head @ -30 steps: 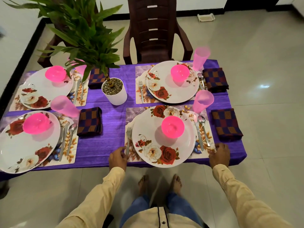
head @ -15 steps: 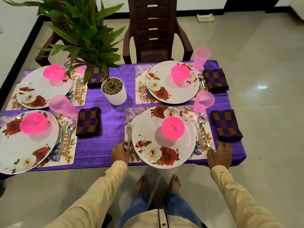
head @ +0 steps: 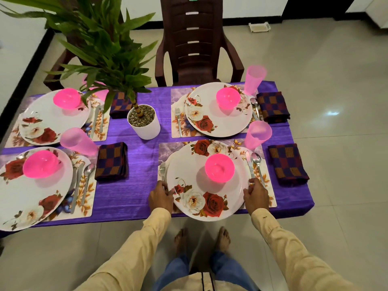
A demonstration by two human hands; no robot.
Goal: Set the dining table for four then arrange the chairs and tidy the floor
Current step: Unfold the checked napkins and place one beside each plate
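The purple-clothed table carries several place settings. The nearest right one has a floral plate on a placemat, with a pink bowl on the plate. A fork lies left of it; a knife and spoon lie right. My left hand grips the plate's left rim and my right hand grips its right rim. A pink cup and checked napkin sit beyond my right hand.
A brown plastic chair stands at the far side. A potted plant sits mid-table, hiding part of a second chair at the far left. A small white tray lies on the tiled floor by the wall.
Both hands moved from the placemat's near corners inward and forward onto the plate's rim. The view has shifted slightly closer to the table.
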